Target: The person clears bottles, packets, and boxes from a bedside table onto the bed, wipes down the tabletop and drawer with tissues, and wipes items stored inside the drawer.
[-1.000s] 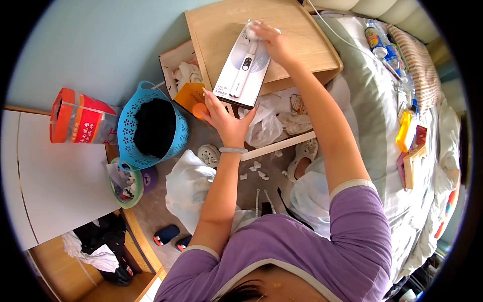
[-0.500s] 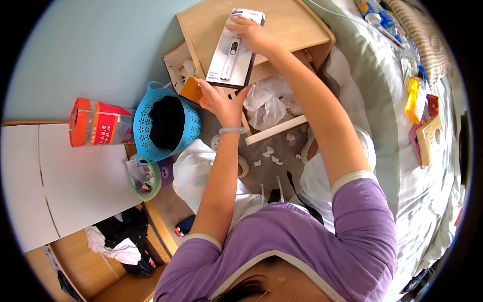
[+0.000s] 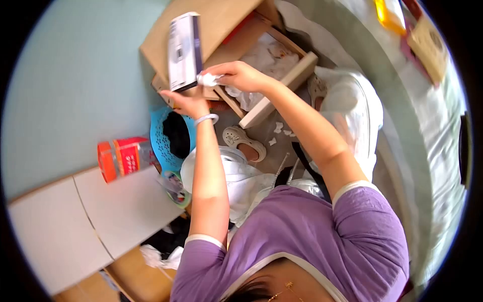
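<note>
A white box with a dark side (image 3: pixel 183 53) is tilted upright above the wooden cabinet top (image 3: pixel 216 17). My left hand (image 3: pixel 188 104) supports its lower end, thumb and fingers around the bottom edge. My right hand (image 3: pixel 236 75) is closed on a crumpled white tissue (image 3: pixel 209 79), beside the box's lower right corner. Below the cabinet top, an open drawer (image 3: pixel 304 70) holds white plastic bags (image 3: pixel 266 60). The box's printed face is blurred.
A blue basket with dark cloth (image 3: pixel 158 136) and a red-orange bag (image 3: pixel 126 156) stand at the left. White scraps (image 3: pixel 278 127) lie on the floor by a white clog (image 3: pixel 244 141). The bed (image 3: pixel 432 151) runs along the right.
The view has turned. My right hand has come off the box's front face down to its lower right corner, with the tissue in it. The box now shows more of its dark side.
</note>
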Available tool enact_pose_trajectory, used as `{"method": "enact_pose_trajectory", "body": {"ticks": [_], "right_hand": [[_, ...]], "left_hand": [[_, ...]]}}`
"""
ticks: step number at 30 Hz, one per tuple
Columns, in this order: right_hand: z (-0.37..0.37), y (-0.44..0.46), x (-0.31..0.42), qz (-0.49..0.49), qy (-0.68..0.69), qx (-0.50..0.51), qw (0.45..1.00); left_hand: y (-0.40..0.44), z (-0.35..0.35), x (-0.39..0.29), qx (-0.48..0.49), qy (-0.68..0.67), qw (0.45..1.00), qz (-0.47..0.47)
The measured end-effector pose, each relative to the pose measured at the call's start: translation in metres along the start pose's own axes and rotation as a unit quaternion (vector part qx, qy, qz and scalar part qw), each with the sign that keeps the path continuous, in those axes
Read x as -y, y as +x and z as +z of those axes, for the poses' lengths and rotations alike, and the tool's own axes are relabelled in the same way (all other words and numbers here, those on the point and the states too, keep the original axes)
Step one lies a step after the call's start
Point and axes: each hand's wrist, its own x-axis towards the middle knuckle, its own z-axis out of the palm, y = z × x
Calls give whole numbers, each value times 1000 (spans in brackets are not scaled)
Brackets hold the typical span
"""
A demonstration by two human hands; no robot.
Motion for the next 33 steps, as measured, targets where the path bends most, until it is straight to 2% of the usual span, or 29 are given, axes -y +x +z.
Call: {"method": "enact_pose_trajectory", "body": {"ticks": [1,2,5,6,9,12,16,19,22,24,27,31,32,33], "right_hand": [[-8,-23,-4,48,106,-78,990],[-13,-45,-13,109,176,-161,965],[-8,-85,-74,129,235,-335,903],[-5,-86,-91,161,268,-370,875],[-5,-84,-95,183,249,-387,869],[-9,-75,-88,166,268,-440,841],[-15,-67,-83,160,229,-503,818],[-20,-53,-89,143,174,-507,832],[-28,-29,-111,123,90,-497,854],[-35,-16,-122,120,74,-498,855],[-45,6,-142,114,43,-503,856],[-60,25,-143,121,6,-472,873],[-54,47,-170,98,-6,-482,871],[-57,70,-190,33,83,-474,876]], "left_hand": [[5,5,6,-18,16,999,30],[12,4,5,-9,-41,999,25],[21,-6,-25,40,-152,988,11],[19,-7,-38,40,-96,995,3],[18,3,-36,96,-147,984,-8],[4,4,-41,107,-85,990,-31],[-36,-8,-49,50,-48,975,209],[-79,-17,-46,168,-22,929,329],[-95,-2,-15,291,-66,924,239],[-95,16,-3,346,-151,917,127],[-75,46,3,367,-213,904,44],[-44,83,0,363,-186,912,34],[-38,91,2,362,-198,910,25],[-32,99,5,360,-211,909,15]]}}
